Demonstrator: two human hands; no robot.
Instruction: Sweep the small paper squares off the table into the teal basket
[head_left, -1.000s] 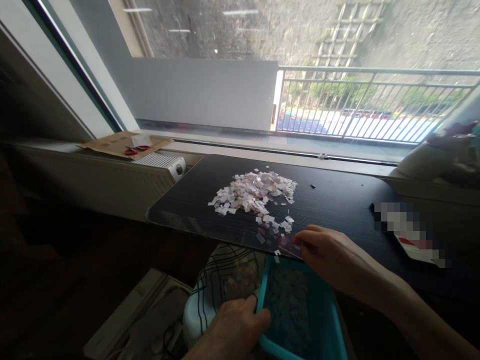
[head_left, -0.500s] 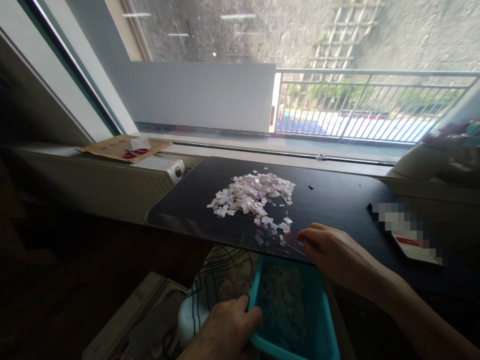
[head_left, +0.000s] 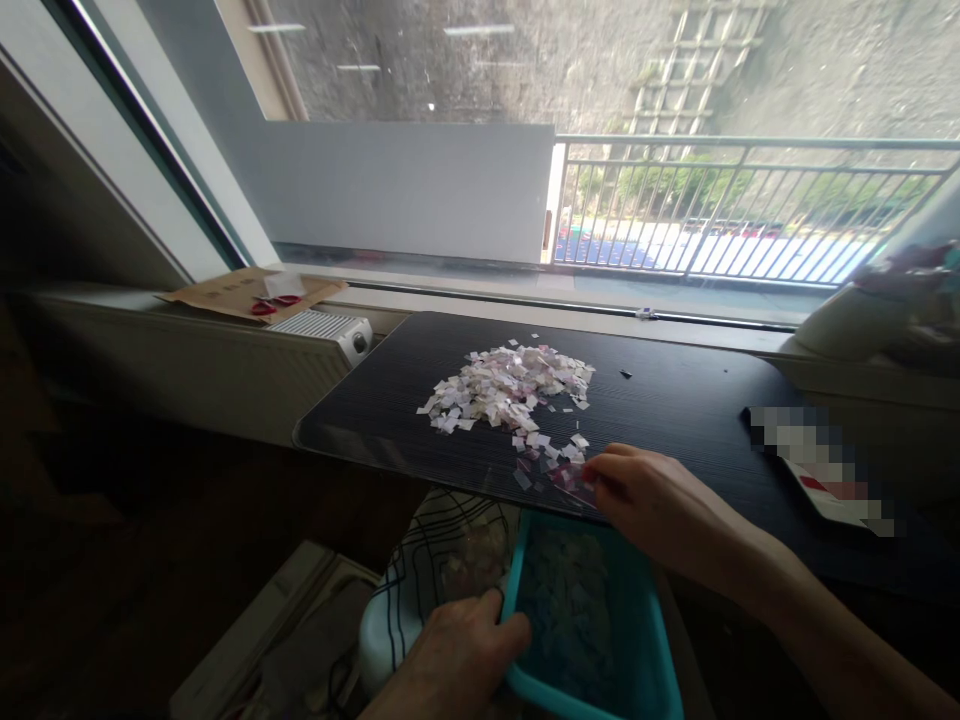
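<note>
My left hand point(head_left: 461, 645) grips the left wall of a teal plastic bin point(head_left: 664, 650), which sits below the table's front edge with many small pale scraps point(head_left: 570, 600) inside. My right hand point(head_left: 641, 490) is over the front edge, fingers closed on a thin see-through pinkish plastic sheet point(head_left: 570, 477). The sheet lies low against the tabletop, touching or overlapping a few loose paper pieces. Beyond it, a heap of small cut white and pinkish squares point(head_left: 502, 385) covers the middle of the dark table point(head_left: 660, 400).
A dark-edged flat item point(head_left: 825, 490), partly pixelated, rests at the table's right. Red-handled scissors point(head_left: 276, 303) lie on a brown paper envelope point(head_left: 225, 292) at the left, by a white radiator point(head_left: 322, 330). A window ledge runs behind. A checked cloth point(head_left: 412, 560) hangs beside the bin.
My right hand has moved slightly left with the plastic sheet, toward the loose pieces at the front edge. My left hand stays on the bin.
</note>
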